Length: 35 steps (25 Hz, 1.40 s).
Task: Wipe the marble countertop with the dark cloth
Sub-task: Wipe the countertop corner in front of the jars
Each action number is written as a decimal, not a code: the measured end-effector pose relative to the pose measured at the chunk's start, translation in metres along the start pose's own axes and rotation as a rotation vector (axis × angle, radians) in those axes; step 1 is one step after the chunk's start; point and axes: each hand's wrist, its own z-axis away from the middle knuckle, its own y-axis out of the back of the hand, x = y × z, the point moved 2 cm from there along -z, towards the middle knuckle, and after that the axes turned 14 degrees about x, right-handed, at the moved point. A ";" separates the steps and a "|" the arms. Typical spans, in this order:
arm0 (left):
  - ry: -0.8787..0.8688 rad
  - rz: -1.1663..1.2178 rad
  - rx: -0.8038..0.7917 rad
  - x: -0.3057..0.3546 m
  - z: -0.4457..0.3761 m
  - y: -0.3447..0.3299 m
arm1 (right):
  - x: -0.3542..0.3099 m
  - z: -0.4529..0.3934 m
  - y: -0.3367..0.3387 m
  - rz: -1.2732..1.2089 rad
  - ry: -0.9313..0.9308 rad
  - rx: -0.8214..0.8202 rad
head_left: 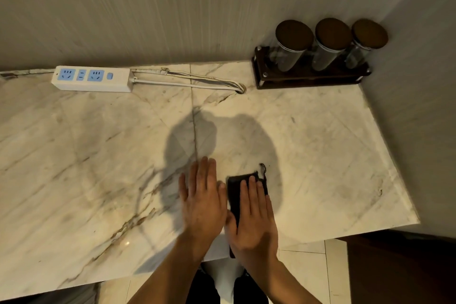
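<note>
Marble countertop point(308, 136): cloth point(237, 192), power strip point(92, 78), jar rack point(311, 76)

Both hands point(203, 201) point(255, 223) flat — fingers point(206, 171) extended

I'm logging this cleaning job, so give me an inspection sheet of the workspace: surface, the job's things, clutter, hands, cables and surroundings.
Surface: marble countertop, pale with brown veins, a seam running front to back; shadows fall near the hands.
Job's things: dark cloth, folded, flat on the marble near the front edge, a loose thread at its far corner.
Clutter: power strip at the back; jar rack with three lidded jars in the back right corner.
Hands: left hand flat and open on bare marble beside the cloth; right hand flat and open, pressing on the cloth.
Cables: cords run from the strip into a hole in the countertop.
Surroundings: wall behind and at right; tiled floor below.
</note>
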 end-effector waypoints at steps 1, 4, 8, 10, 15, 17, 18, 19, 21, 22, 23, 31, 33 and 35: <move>0.002 0.000 -0.002 -0.001 -0.001 -0.002 | 0.007 0.001 0.003 -0.011 0.061 -0.014; -0.010 -0.032 -0.019 -0.004 -0.001 -0.007 | 0.032 -0.003 0.012 -0.060 0.276 -0.102; -0.029 -0.098 -0.057 -0.005 0.000 -0.012 | 0.060 -0.020 0.020 -0.093 0.545 -0.276; -0.025 -0.117 -0.067 -0.004 0.000 -0.013 | 0.069 -0.031 0.020 -0.082 0.645 -0.339; -0.031 -0.120 -0.070 -0.003 0.000 -0.011 | 0.081 -0.061 0.019 -0.109 0.795 -0.378; -0.030 -0.121 -0.075 -0.003 0.000 -0.011 | 0.082 -0.074 0.017 -0.097 0.820 -0.388; -0.026 -0.121 -0.076 -0.002 0.000 -0.012 | 0.082 -0.081 0.015 -0.083 0.828 -0.396; -0.019 -0.121 -0.075 -0.002 -0.001 -0.012 | 0.083 -0.088 0.013 -0.077 0.829 -0.406; -0.007 -0.124 -0.073 -0.001 -0.001 -0.013 | 0.085 -0.103 0.007 -0.068 0.820 -0.443; -0.004 -0.125 -0.073 -0.001 -0.002 -0.013 | 0.085 -0.111 0.004 -0.060 0.814 -0.463; -0.001 -0.125 -0.075 -0.001 -0.002 -0.013 | 0.085 -0.118 0.001 -0.056 0.807 -0.475; -0.002 -0.148 -0.070 -0.003 -0.002 -0.017 | 0.082 -0.173 -0.017 0.005 0.781 -0.460; -0.004 -0.153 -0.064 -0.004 -0.001 -0.017 | 0.081 -0.186 -0.020 -0.008 0.741 -0.452; -0.004 -0.157 -0.070 -0.003 -0.001 -0.017 | 0.078 -0.198 -0.023 -0.026 0.656 -0.420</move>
